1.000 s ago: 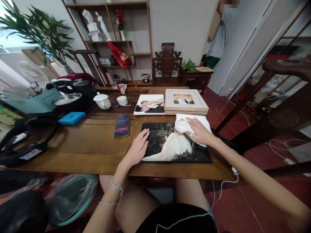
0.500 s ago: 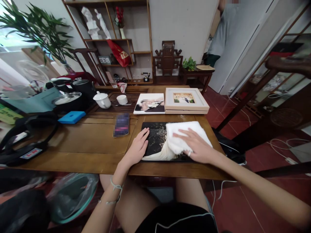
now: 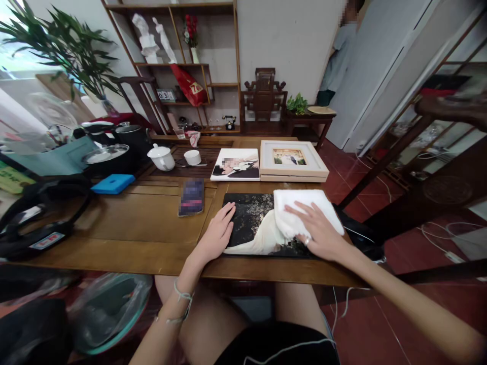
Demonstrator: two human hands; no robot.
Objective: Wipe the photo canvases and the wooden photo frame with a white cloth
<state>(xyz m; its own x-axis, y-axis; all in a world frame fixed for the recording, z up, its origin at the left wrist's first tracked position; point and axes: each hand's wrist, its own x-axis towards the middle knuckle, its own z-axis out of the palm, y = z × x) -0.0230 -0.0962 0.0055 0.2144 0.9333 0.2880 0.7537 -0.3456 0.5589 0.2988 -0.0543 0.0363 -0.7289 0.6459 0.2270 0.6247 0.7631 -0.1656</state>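
On the wooden table lies a dark photo panel [image 3: 247, 218] showing a white gown and pale specks. My left hand [image 3: 217, 233] rests flat on its left edge, fingers stretched out. A folded white towel [image 3: 323, 208] covers the panel's right part. My right hand [image 3: 319, 230] presses down on the towel with fingers spread, a ring on one finger. The towel hides that side of the panel beneath it.
Behind the panel sit a photo print [image 3: 238, 165] and a framed picture [image 3: 292, 159]. Left of it lies a phone [image 3: 191, 197]. Farther left are a blue box [image 3: 113, 183], a white lidded cup [image 3: 161, 157] and black headgear [image 3: 49, 218]. A person [image 3: 338, 61] stands by the door.
My right hand has slid the towel to the right across the panel, uncovering more of the gown. My left hand stays at the left edge. The person at the back has shifted.
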